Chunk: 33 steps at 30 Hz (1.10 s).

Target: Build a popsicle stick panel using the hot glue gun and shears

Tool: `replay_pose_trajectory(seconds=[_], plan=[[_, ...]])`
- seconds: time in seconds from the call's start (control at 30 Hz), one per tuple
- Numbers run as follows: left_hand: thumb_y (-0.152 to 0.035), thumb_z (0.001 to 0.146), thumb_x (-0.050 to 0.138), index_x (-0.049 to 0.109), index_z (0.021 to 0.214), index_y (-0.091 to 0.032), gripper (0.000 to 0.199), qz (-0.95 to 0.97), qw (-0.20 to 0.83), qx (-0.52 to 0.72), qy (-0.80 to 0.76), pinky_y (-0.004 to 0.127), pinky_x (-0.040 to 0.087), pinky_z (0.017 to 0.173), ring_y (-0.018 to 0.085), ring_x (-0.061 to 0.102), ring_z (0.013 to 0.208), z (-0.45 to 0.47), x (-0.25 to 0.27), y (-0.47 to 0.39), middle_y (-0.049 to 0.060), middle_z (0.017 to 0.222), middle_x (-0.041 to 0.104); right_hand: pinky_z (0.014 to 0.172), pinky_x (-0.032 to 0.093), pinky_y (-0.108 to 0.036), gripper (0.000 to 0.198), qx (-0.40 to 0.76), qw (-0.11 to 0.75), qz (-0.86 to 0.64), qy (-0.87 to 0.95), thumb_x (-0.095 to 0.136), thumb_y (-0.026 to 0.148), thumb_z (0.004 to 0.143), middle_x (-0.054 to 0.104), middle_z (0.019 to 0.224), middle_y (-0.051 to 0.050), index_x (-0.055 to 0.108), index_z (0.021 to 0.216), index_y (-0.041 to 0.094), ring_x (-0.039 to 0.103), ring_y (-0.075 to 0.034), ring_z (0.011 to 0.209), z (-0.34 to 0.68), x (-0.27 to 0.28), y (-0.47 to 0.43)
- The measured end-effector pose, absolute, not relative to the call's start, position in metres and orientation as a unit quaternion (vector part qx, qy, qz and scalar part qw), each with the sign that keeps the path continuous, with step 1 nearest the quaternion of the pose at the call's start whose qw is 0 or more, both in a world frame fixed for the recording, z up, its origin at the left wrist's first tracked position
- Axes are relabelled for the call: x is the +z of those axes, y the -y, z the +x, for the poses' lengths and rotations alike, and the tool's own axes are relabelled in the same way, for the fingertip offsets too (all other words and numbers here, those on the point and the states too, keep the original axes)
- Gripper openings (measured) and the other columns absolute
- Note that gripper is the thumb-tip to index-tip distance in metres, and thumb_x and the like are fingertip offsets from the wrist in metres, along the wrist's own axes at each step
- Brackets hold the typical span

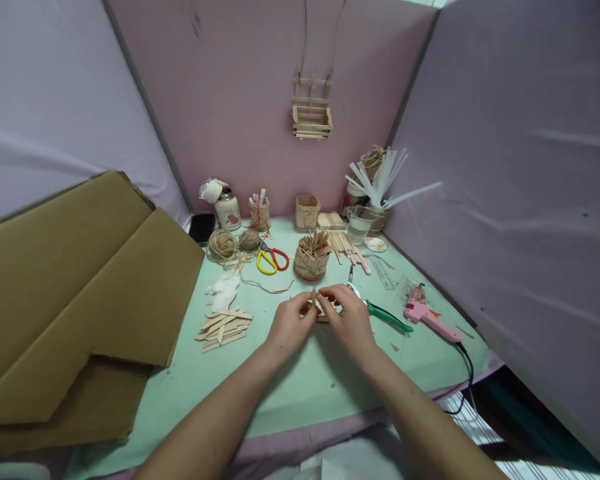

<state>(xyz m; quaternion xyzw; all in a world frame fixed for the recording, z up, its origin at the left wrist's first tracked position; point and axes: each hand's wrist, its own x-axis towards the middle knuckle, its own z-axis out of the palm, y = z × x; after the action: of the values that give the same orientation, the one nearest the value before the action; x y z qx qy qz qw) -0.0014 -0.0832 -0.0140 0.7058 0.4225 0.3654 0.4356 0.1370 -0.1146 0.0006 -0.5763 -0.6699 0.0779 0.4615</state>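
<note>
My left hand [291, 327] and my right hand [351, 325] meet above the middle of the table. Fingertips of both hands are closed around a short upright wooden craft stick [314, 293]. Beneath the fingers lies a small flat piece built of craft sticks [323, 319], mostly covered by the hands. Just beyond stands a wooden cup [310, 268] full of stick pieces. Close to my right hand rest green-handled pliers [387, 315], their head partly hidden. Loose craft sticks [225, 328] lie in a pile left of my left hand.
A pink hot glue gun [433, 321] with a cord lies at the right. Scissors [275, 260], twine balls [223, 244], and white glue sticks [380, 177] stand or lie farther back. Large cardboard [80, 287] covers the left side. A small stick-built swing [313, 120] hangs at the back wall.
</note>
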Motion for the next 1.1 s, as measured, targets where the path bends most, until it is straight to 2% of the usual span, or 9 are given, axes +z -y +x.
replay_pose_trajectory(seconds=[0.1, 0.27, 0.47, 0.63, 0.73, 0.93, 1.1], plan=[[-0.024, 0.085, 0.053, 0.070, 0.101, -0.019, 0.024, 0.720, 0.414, 0.359, -0.426, 0.024, 0.047, 0.070, 0.015, 0.062, 0.074, -0.0010, -0.0169, 0.0834, 0.003, 0.081, 0.071, 0.070, 0.047, -0.031, 0.013, 0.104, 0.467, -0.585, 0.655, 0.054, 0.022, 0.088, 0.068, 0.082, -0.005, 0.065, 0.083, 0.020, 0.061, -0.020, 0.076, 0.1367, -0.0009, 0.1130], [-0.022, 0.085, 0.054, 0.071, 0.100, -0.021, 0.023, 0.742, 0.391, 0.344, -0.422, 0.024, 0.048, 0.071, 0.016, 0.063, 0.077, -0.0017, -0.0166, 0.0851, 0.004, 0.085, 0.072, 0.064, 0.045, -0.029, 0.011, 0.131, 0.469, -0.594, 0.640, 0.055, 0.022, 0.083, 0.065, 0.074, -0.003, 0.061, 0.073, 0.021, 0.058, -0.018, 0.069, 0.1381, -0.0037, 0.1093], [-0.017, 0.084, 0.053, 0.071, 0.097, -0.021, 0.023, 0.764, 0.363, 0.330, -0.420, 0.024, 0.046, 0.072, 0.017, 0.063, 0.080, -0.0026, -0.0128, 0.0865, 0.005, 0.089, 0.072, 0.060, 0.044, -0.027, 0.011, 0.140, 0.482, -0.600, 0.623, 0.052, 0.022, 0.082, 0.062, 0.071, -0.001, 0.055, 0.071, 0.021, 0.054, -0.016, 0.063, 0.1337, -0.0078, 0.1079], [-0.018, 0.083, 0.054, 0.071, 0.094, -0.020, 0.021, 0.750, 0.378, 0.327, -0.433, 0.024, 0.044, 0.068, 0.016, 0.062, 0.071, -0.0012, -0.0122, 0.0866, 0.003, 0.078, 0.071, 0.070, 0.046, -0.032, 0.012, 0.126, 0.499, -0.599, 0.614, 0.053, 0.028, 0.087, 0.064, 0.081, -0.005, 0.061, 0.082, 0.021, 0.057, -0.019, 0.075, 0.1333, -0.0025, 0.1124], [-0.017, 0.084, 0.052, 0.070, 0.100, -0.020, 0.024, 0.755, 0.359, 0.328, -0.441, 0.024, 0.043, 0.068, 0.016, 0.062, 0.072, -0.0016, -0.0116, 0.0868, 0.003, 0.080, 0.071, 0.070, 0.047, -0.031, 0.013, 0.142, 0.496, -0.596, 0.615, 0.056, 0.028, 0.086, 0.065, 0.084, -0.006, 0.066, 0.088, 0.019, 0.059, -0.019, 0.075, 0.1345, -0.0016, 0.1131], [-0.016, 0.087, 0.048, 0.068, 0.101, -0.020, 0.025, 0.801, 0.275, 0.302, -0.437, 0.026, 0.042, 0.073, 0.019, 0.064, 0.082, -0.0033, -0.0118, 0.0878, 0.006, 0.093, 0.072, 0.067, 0.048, -0.030, 0.014, 0.195, 0.498, -0.601, 0.594, 0.058, 0.028, 0.081, 0.070, 0.078, -0.005, 0.069, 0.080, 0.019, 0.061, -0.019, 0.071, 0.1372, -0.0060, 0.1106], [-0.017, 0.089, 0.047, 0.068, 0.105, -0.022, 0.027, 0.821, 0.253, 0.276, -0.431, 0.026, 0.042, 0.073, 0.020, 0.065, 0.086, -0.0031, -0.0137, 0.0881, 0.006, 0.095, 0.073, 0.061, 0.047, -0.028, 0.016, 0.236, 0.505, -0.602, 0.571, 0.058, 0.030, 0.078, 0.070, 0.071, -0.003, 0.068, 0.074, 0.019, 0.060, -0.018, 0.065, 0.1414, -0.0056, 0.1119]])
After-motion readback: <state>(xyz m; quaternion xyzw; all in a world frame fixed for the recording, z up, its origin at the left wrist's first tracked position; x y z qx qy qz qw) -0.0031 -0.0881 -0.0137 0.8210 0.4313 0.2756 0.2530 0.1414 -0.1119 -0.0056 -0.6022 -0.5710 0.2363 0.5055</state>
